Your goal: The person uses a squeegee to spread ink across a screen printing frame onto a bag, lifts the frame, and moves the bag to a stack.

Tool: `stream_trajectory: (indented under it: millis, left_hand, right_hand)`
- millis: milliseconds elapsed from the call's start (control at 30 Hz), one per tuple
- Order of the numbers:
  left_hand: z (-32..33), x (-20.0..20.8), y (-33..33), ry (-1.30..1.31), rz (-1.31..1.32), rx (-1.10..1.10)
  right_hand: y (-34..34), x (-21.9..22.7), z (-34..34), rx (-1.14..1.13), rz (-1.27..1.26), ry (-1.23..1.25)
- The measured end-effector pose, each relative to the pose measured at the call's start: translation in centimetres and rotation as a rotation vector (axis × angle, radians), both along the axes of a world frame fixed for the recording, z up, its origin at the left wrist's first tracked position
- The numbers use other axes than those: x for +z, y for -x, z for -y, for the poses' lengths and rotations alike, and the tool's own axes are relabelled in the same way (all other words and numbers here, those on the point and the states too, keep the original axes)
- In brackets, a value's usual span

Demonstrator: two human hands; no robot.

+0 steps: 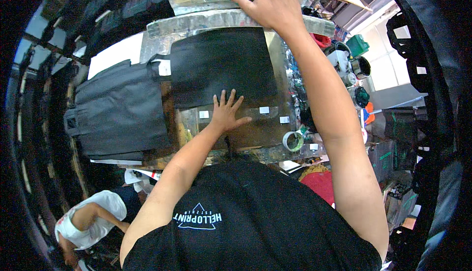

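My left hand point(227, 113) lies with its fingers spread at the near edge of a flat black fabric piece point(223, 64) on a stained work board point(250, 133); it holds nothing. At the far side my right hand point(275, 3) is on a pale, worn, bar-like frame piece point(196, 0), with the thumb along its near face and the other fingers curled over the top, partly hidden. A second stained bar point(196, 24) runs just in front of it, along the fabric's far edge. Left of the fabric lies another black cloth item, apparently a bag point(120, 111).
Small white labels point(264, 110) dot the board's near part. A roll of tape point(293, 141) stands at its right corner. Paint cans point(361, 67) and a green container point(357, 46) crowd the right side. Another person point(93, 217) bends at lower left. Black items hang on racks around.
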State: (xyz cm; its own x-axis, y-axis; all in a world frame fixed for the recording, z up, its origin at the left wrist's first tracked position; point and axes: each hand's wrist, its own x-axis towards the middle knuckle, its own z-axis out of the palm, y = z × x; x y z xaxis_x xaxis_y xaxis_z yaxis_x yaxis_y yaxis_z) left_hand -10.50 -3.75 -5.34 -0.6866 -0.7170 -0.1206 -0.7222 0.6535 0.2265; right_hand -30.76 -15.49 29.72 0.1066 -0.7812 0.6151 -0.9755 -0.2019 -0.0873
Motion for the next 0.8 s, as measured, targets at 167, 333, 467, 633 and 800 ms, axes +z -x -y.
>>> stream_trajectory:
  millis: [167, 333, 467, 633, 800]
  left_hand:
    - [-1.8, -0.6, 2.0, 0.021, -0.078, -0.041]
    - [-3.7, 0.1, 3.8, -0.049, -0.079, -0.031]
    - [-4.5, 0.3, 3.7, -0.041, -0.079, -0.031]
    - [-4.8, 0.3, 3.0, -0.023, -0.096, -0.041]
    - [-4.9, 0.4, 2.5, -0.020, -0.075, -0.018]
  right_hand:
    - [-0.5, -0.3, -0.5, 0.045, 0.023, 0.009]
    - [-0.6, -0.2, -0.7, 0.009, -0.012, 0.055]
    - [-0.7, -0.1, -0.6, 0.019, 0.015, 0.028]
    - [-1.1, 0.3, -0.8, -0.018, 0.010, -0.016]
    - [-1.3, 0.0, -0.8, -0.035, -0.045, -0.047]
